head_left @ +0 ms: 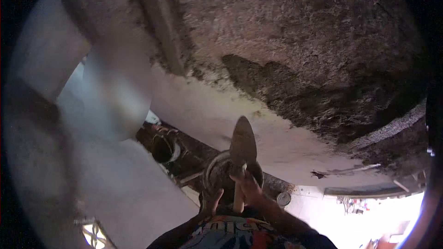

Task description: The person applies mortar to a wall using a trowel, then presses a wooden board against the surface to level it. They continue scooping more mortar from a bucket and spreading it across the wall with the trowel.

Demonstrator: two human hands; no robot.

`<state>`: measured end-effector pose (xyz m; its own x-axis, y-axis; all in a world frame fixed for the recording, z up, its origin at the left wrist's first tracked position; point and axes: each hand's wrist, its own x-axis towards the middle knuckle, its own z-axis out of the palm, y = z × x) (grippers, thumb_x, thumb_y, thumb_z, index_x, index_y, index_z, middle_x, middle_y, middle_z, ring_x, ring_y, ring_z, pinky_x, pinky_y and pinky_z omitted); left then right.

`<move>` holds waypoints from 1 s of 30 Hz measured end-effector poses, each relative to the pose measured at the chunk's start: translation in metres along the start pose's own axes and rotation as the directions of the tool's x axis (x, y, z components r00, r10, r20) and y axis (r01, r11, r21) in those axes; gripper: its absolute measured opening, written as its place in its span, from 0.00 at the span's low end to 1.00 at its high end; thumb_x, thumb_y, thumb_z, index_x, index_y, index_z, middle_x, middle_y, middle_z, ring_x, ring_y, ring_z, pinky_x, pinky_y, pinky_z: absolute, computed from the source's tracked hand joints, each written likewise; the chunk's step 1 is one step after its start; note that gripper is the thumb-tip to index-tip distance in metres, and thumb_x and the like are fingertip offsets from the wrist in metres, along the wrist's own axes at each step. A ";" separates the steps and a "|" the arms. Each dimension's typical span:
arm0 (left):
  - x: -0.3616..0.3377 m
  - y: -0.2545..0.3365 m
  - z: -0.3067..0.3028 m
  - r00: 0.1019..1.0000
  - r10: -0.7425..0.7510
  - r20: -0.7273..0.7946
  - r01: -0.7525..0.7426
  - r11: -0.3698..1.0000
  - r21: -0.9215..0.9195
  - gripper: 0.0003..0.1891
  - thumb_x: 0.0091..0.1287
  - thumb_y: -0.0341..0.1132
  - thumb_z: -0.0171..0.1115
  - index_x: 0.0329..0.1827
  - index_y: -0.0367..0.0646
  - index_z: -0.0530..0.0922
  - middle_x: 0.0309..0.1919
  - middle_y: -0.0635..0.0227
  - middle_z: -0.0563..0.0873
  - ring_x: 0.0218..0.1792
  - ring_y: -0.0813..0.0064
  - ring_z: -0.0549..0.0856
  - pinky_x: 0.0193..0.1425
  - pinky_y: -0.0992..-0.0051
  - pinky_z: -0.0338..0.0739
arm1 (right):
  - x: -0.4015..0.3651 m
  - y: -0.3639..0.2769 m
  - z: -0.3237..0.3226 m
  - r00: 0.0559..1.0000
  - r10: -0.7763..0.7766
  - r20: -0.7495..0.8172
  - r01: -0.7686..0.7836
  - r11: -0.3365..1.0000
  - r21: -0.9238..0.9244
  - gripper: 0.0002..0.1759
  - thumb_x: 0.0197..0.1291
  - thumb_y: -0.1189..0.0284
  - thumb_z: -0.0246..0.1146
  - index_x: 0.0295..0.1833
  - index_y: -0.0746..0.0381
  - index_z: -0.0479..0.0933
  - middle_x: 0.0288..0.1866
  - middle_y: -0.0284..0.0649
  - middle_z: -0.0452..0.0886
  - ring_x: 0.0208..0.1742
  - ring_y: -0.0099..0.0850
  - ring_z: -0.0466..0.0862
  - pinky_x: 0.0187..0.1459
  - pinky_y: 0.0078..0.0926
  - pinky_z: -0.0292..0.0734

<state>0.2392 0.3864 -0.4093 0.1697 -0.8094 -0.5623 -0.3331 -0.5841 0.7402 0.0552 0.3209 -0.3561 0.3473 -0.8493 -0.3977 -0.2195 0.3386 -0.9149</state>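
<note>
A pointed trowel [243, 140] stands upright in front of me, its grey blade turned up toward the wall. My right hand [250, 189] is closed around its handle, just below the blade. Behind the trowel is a round bucket [208, 171] with grey, mortar-like material inside. My left hand [213, 202] is at the near left rim of the bucket, thumb raised and the other fingers mostly hidden; it seems to grip the rim.
Rough, partly dark wet plaster [295, 78] covers the wall above, with a smooth pale band [203, 106] below it. A blurred pale shape [117, 92] hangs close on the left. Lower down are another bucket [162, 148] and a small round container [284, 198].
</note>
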 end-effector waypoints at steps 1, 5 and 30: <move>-0.007 0.007 0.001 0.999 -0.012 -0.044 0.011 1.000 -0.014 0.49 0.56 0.59 0.60 0.70 0.39 0.45 0.62 0.53 0.58 0.61 0.58 0.63 0.62 0.60 0.64 | 0.007 -0.017 -0.001 0.997 -0.025 0.068 0.022 0.999 0.033 0.17 0.61 0.61 0.56 0.50 0.59 0.68 0.39 0.39 0.66 0.42 0.35 0.70 0.52 0.36 0.66; -0.022 0.009 0.004 0.981 0.048 -0.186 -0.081 0.982 -0.173 0.42 0.54 0.53 0.61 0.65 0.38 0.52 0.56 0.53 0.65 0.56 0.59 0.68 0.57 0.61 0.67 | 0.034 -0.061 0.033 0.960 -0.236 0.148 0.162 0.906 0.392 0.18 0.62 0.61 0.56 0.53 0.57 0.66 0.40 0.37 0.64 0.43 0.32 0.68 0.53 0.36 0.66; -0.100 0.002 -0.018 0.880 -0.150 -0.451 0.032 0.965 -0.258 0.19 0.49 0.32 0.62 0.43 0.38 0.68 0.31 0.58 0.80 0.32 0.66 0.79 0.38 0.69 0.74 | 0.041 0.035 0.002 0.788 0.229 0.572 0.540 0.190 -0.820 0.12 0.52 0.63 0.56 0.37 0.58 0.78 0.35 0.45 0.80 0.39 0.43 0.81 0.41 0.43 0.76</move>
<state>0.2382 0.4647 -0.3448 0.6174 -0.6525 -0.4393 -0.0764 -0.6056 0.7921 0.0637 0.2986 -0.4041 0.7445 -0.3599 -0.5623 -0.6018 -0.7265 -0.3318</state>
